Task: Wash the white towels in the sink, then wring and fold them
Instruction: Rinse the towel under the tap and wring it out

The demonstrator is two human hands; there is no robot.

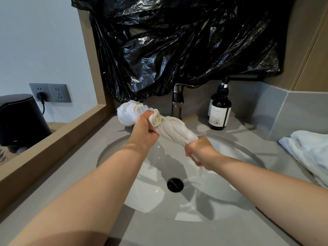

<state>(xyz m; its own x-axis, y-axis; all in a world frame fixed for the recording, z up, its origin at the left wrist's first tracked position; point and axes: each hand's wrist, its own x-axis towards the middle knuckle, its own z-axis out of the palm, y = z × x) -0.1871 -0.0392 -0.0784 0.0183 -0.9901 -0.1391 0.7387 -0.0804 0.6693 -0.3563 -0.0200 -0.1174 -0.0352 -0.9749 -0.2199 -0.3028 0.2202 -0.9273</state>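
Observation:
A twisted white towel [173,129] stretches diagonally above the white sink basin [221,201]. My left hand [144,129] grips its upper part, and a bunched end bulges out past that hand toward the back left. My right hand [199,150] grips the lower end, with a bit of cloth showing below the fingers. A second white towel [312,155] lies crumpled on the grey counter at the right.
A metal faucet [177,102] stands behind the basin, with two dark pump bottles [219,110] to its right. Black plastic sheeting [186,47] covers the wall above. The black drain [175,185] sits at the basin's bottom. A dark appliance [21,118] and wall sockets [50,92] are at left.

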